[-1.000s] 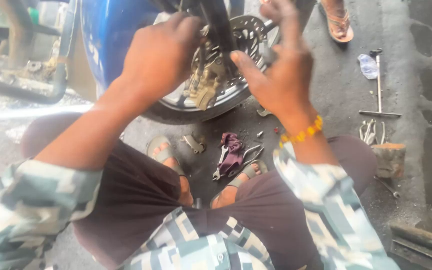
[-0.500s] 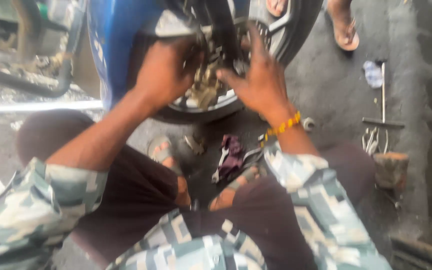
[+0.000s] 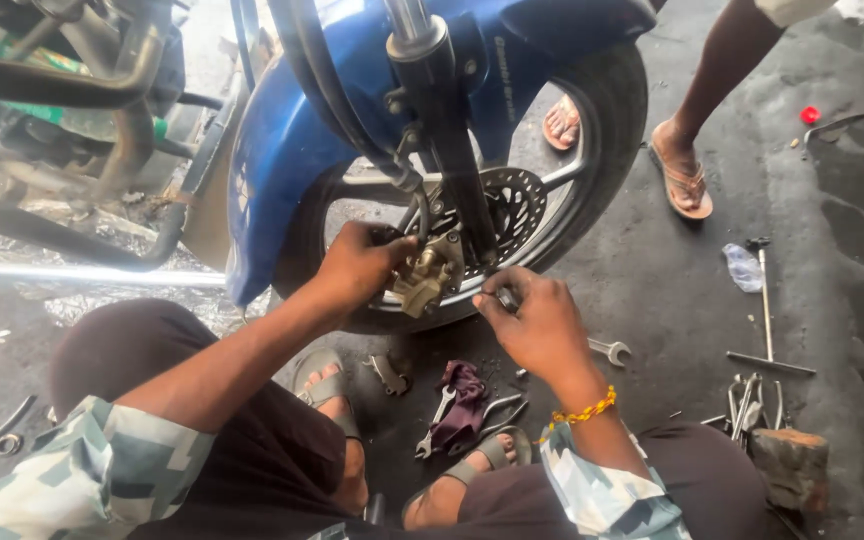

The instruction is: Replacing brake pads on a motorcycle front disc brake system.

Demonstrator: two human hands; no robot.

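Left hand (image 3: pixel 357 265) grips the brass-coloured brake caliper (image 3: pixel 427 280) at the disc's (image 3: pixel 512 205) lower edge. Right hand (image 3: pixel 537 320) pinches a small metal tool (image 3: pixel 505 298) just beside it. Wrenches (image 3: pixel 442 420) and rag (image 3: pixel 462 400) crowd the floor between the feet.

A single head-worn camera looks steeply down and forward from a person squatting on the workshop floor (image 3: pixel 832 250), close over their own knees. It faces a motorcycle's front wheel (image 3: pixel 592 150) near arm's reach, with the blue mudguard (image 3: pixel 272 150) filling the upper frame. No second view exists.
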